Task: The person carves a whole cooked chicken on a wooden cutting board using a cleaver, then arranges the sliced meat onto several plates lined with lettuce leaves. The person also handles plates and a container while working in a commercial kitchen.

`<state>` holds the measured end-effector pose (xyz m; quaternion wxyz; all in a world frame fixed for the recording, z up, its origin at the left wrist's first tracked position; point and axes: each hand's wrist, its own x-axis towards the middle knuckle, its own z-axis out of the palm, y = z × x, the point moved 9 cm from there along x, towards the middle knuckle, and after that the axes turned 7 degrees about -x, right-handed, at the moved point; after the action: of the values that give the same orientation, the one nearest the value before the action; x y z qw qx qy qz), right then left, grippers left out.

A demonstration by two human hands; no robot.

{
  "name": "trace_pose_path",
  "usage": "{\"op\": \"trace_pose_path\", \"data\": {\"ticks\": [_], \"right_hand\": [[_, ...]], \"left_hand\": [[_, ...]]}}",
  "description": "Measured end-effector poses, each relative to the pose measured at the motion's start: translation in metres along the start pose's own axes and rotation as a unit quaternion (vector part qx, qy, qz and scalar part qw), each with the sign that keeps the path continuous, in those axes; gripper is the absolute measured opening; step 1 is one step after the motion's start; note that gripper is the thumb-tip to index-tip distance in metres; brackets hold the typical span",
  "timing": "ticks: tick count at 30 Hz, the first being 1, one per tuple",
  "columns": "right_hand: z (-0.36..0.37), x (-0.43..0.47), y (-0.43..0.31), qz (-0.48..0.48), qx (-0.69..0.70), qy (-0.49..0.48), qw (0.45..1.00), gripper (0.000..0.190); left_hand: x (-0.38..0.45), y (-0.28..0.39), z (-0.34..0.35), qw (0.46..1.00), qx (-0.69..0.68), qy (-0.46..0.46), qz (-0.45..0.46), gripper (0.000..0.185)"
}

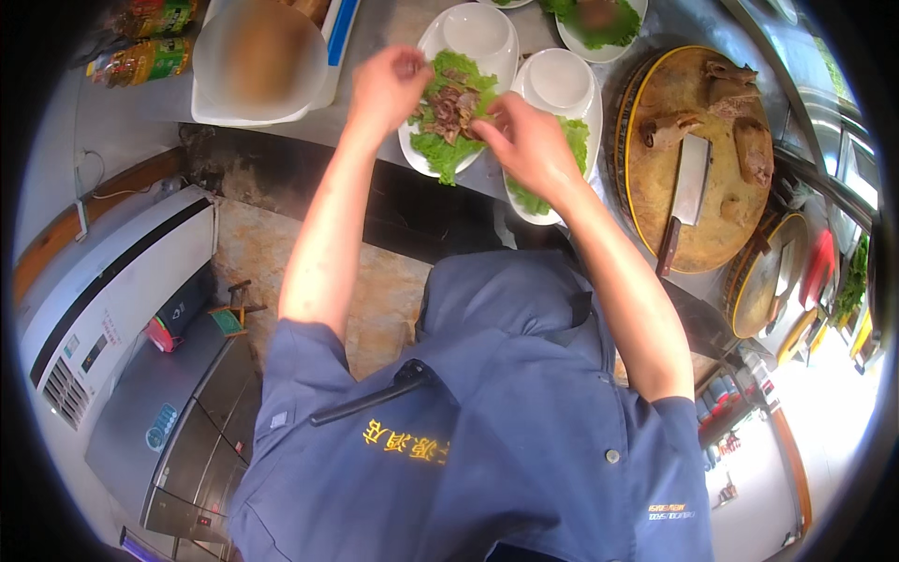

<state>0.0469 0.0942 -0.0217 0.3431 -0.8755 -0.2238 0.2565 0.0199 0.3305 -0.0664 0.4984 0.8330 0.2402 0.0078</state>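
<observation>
Sliced cooked meat lies in a heap on green lettuce, which covers part of a white oval plate with a round white dish at its far end. My left hand is at the left edge of the lettuce, fingers curled; whether it pinches any meat is unclear. From the right, my right hand touches the meat's edge with thumb and fingertips, its grip not plain. Under and beside that hand is a second oval plate with lettuce and a round dish.
A cleaver and large meat pieces rest on a round wooden chopping block at right. A white tray holds a blurred bowl at upper left, near oil bottles. Another lettuce plate stands beyond.
</observation>
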Motion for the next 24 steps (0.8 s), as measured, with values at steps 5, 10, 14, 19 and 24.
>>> {"op": "trace_pose_path", "data": {"ticks": [5, 10, 14, 19, 24], "right_hand": [[0.049, 0.089, -0.009, -0.055, 0.027, -0.018, 0.998, 0.032], [0.068, 0.114, 0.005, -0.033, -0.031, 0.009, 0.999, 0.028], [0.008, 0.103, 0.018, 0.02, 0.088, 0.125, 0.988, 0.022], [-0.121, 0.125, 0.099, 0.093, 0.02, 0.378, 0.921, 0.025], [-0.171, 0.152, 0.231, 0.233, 0.054, 0.458, 0.856, 0.027]], "left_hand": [[-0.059, -0.045, 0.021, 0.998, 0.022, 0.014, 0.062, 0.03], [-0.081, -0.035, 0.036, 0.993, 0.047, 0.048, 0.099, 0.035], [-0.085, -0.019, 0.035, 0.989, 0.075, 0.079, 0.102, 0.06], [-0.086, 0.003, 0.057, 0.982, 0.141, 0.044, 0.113, 0.079], [-0.078, 0.006, 0.062, 0.986, 0.103, 0.035, 0.128, 0.074]]}}
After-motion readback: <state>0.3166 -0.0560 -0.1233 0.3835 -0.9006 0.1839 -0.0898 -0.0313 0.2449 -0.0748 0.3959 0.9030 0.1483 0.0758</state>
